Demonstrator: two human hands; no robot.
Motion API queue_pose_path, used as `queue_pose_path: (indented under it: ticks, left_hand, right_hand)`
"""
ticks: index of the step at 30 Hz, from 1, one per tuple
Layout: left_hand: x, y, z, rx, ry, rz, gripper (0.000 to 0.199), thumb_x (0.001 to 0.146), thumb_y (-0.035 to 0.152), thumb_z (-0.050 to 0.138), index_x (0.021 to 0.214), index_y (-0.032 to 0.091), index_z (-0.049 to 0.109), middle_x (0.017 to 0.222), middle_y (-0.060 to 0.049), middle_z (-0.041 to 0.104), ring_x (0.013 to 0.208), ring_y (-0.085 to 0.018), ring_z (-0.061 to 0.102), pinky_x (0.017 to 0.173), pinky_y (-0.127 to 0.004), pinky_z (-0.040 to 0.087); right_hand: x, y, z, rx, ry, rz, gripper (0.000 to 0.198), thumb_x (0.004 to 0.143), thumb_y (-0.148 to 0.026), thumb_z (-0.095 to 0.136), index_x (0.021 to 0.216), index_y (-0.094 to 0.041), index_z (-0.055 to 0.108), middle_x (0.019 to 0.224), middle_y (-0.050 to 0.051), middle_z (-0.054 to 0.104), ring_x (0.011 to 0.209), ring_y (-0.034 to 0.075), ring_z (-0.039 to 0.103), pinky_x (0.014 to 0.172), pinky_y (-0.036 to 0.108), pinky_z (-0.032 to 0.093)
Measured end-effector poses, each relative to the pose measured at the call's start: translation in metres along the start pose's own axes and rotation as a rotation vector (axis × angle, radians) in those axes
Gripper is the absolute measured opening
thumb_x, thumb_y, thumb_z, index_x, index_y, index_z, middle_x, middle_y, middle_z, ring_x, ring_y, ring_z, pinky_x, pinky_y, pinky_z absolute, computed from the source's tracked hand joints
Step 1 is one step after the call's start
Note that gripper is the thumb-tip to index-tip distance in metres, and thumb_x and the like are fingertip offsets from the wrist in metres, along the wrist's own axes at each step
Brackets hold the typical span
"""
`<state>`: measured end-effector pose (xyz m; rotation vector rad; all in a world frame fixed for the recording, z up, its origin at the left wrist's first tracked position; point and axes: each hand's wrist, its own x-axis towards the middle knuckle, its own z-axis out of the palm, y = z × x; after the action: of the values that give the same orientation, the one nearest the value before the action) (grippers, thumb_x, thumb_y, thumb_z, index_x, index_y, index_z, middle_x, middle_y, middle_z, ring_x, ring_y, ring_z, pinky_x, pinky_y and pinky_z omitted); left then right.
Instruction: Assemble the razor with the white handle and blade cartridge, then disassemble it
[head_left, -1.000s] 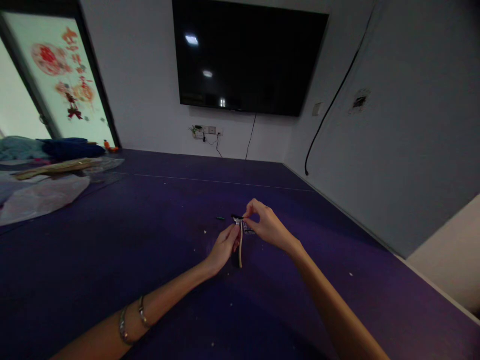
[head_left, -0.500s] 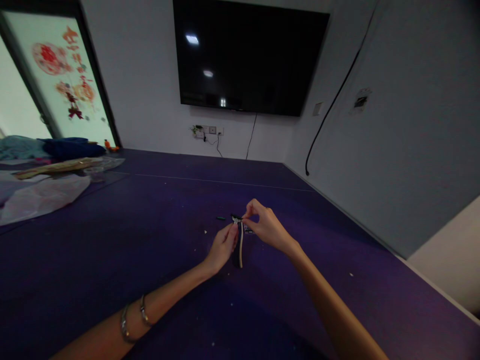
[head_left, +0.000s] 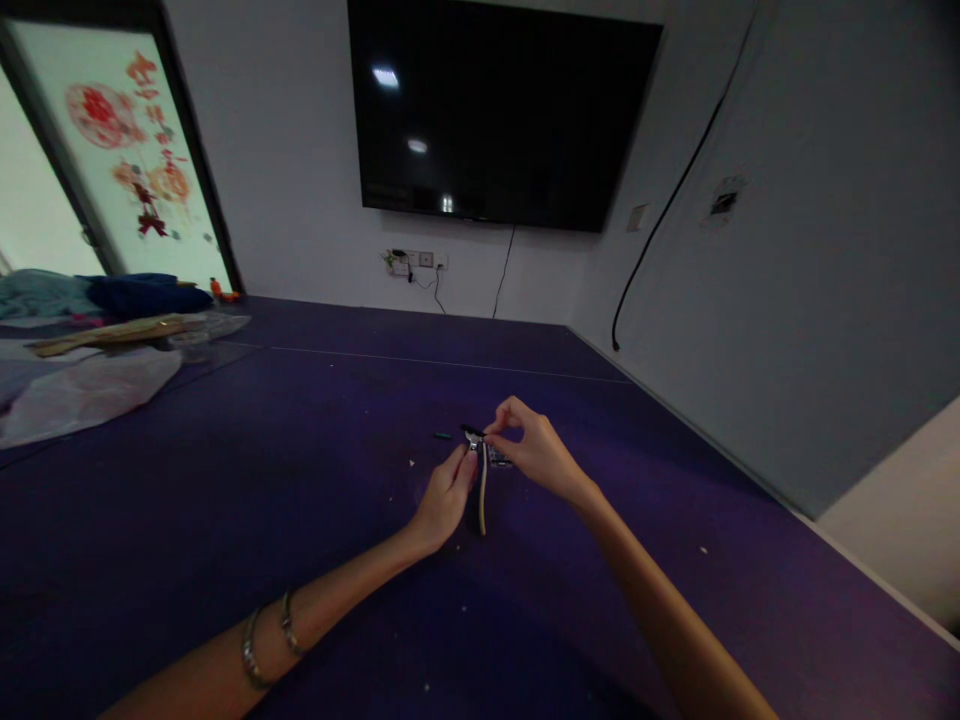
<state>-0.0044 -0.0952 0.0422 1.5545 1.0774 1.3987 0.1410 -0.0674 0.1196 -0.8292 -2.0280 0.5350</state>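
Observation:
My left hand (head_left: 444,500) is closed, thumb and fingers pinching a small piece with a silver metal part (head_left: 473,440). A short black piece (head_left: 472,430) lies across the top of the metal part. From there a narrow strip, dark with a pale beige edge (head_left: 483,500), hangs toward me; I cannot tell its kind. My right hand (head_left: 536,455) pinches thumb to forefinger at the right end of the black piece. Partly behind the right fingers is a small dark flat item (head_left: 500,457) with light marks. Left of the hands lies a small dark bar (head_left: 442,436).
The hands work over a dark purple surface (head_left: 337,590) with small pale scraps on it. At the far left are a clear plastic sheet (head_left: 90,395) and dark blue cloth (head_left: 150,295). A television (head_left: 502,110) hangs on the wall; a black cable (head_left: 667,200) runs down at right.
Both hands keep nearly the same place and grip. The silver part and the black piece have tilted slightly, and the view has shifted very little.

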Motion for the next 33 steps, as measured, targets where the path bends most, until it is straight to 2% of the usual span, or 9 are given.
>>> queue_pose_path:
  ticks: [9,12,20,24,28,33]
  left_hand:
    - [0.001,0.005,-0.002,-0.057,0.005,-0.018,0.036,0.085,0.05,0.039,0.075,0.017,0.048,0.059,0.005,0.038,0.05,-0.008,0.034,0.047,-0.019,0.029]
    - [0.0,0.006,-0.002,-0.051,-0.006,-0.019,0.036,0.086,0.05,0.037,0.077,0.017,0.049,0.059,0.005,0.036,0.05,-0.008,0.033,0.047,-0.019,0.028]
    - [-0.002,0.008,-0.002,-0.004,-0.013,0.044,0.035,0.087,0.048,0.034,0.082,0.016,0.049,0.06,0.004,0.038,0.053,-0.009,0.035,0.049,-0.02,0.029]
    - [-0.002,0.01,-0.004,0.044,-0.015,0.065,0.034,0.088,0.047,0.035,0.084,0.016,0.05,0.062,0.003,0.042,0.055,-0.01,0.038,0.05,-0.021,0.031]
    - [-0.002,0.012,-0.005,0.072,-0.018,0.084,0.031,0.088,0.044,0.036,0.083,0.017,0.051,0.066,0.002,0.047,0.06,-0.011,0.043,0.054,-0.021,0.035]
    - [-0.003,0.014,-0.006,0.078,-0.016,0.094,0.03,0.088,0.042,0.036,0.084,0.017,0.052,0.068,0.001,0.051,0.064,-0.012,0.047,0.057,-0.021,0.036]
  right_hand:
    - [0.0,0.001,-0.001,0.194,-0.061,0.028,0.01,0.073,-0.019,0.058,0.078,-0.02,0.049,0.078,0.0,0.059,0.075,0.014,0.059,0.072,0.029,0.048]
    - [0.0,0.0,0.0,0.175,-0.049,0.042,0.007,0.073,-0.019,0.057,0.077,-0.019,0.052,0.074,0.0,0.058,0.071,0.013,0.059,0.068,0.028,0.049]
    - [-0.001,-0.006,0.002,0.073,0.026,-0.003,0.003,0.073,-0.017,0.056,0.076,-0.019,0.056,0.075,0.001,0.06,0.074,0.014,0.06,0.071,0.029,0.047]
    - [-0.001,-0.007,0.001,0.105,0.038,0.029,0.005,0.072,-0.018,0.058,0.077,-0.019,0.059,0.075,0.001,0.062,0.074,0.015,0.061,0.071,0.029,0.048]
    - [0.001,-0.005,-0.002,0.281,-0.044,0.14,0.02,0.07,-0.02,0.062,0.09,-0.019,0.065,0.081,0.003,0.067,0.077,0.016,0.063,0.074,0.03,0.049]
    - [0.003,-0.002,-0.009,0.368,-0.156,0.191,0.02,0.071,-0.024,0.062,0.088,-0.019,0.071,0.087,0.004,0.07,0.081,0.017,0.063,0.078,0.032,0.047]
